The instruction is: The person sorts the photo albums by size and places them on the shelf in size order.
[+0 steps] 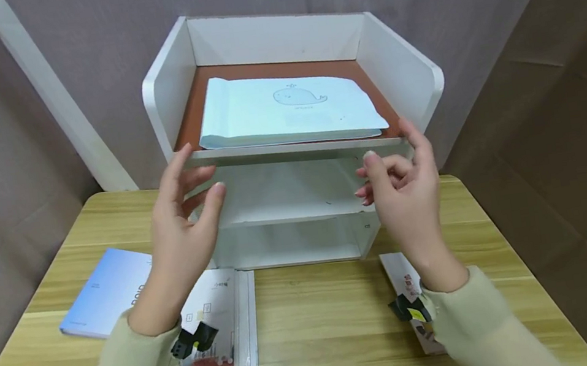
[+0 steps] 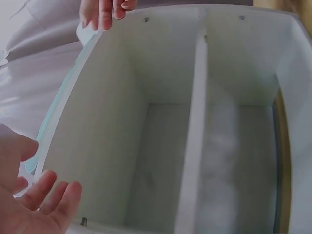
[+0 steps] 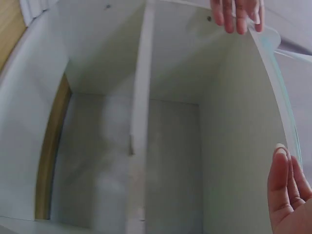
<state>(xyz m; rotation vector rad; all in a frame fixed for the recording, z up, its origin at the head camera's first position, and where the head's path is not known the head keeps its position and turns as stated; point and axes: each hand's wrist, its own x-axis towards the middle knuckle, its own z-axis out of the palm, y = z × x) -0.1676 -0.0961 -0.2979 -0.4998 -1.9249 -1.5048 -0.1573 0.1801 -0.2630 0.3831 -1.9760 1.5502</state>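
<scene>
Where the hands stand: left hand [image 1: 187, 221] and right hand [image 1: 400, 187] hover at the front edge of the top tier, centre of the frame, fingers apart and loosely bent, gripping nothing.
Booklet: the pale blue whale booklet [image 1: 289, 109] lies flat on the top tier of the white shelf rack [image 1: 400, 64], its near edge just overhanging the front lip.
Doing it well: I judge both hands should square the booklet evenly, pushing level so it sits fully back.
Worktop: the worktop [image 1: 317, 322] carries a blue notebook [image 1: 104, 291] at lower left, a sleeved booklet [image 1: 222, 316] under the left wrist, another booklet [image 1: 402, 274] under the right.
Obstacles: the rack's side walls hem the hands in.
</scene>
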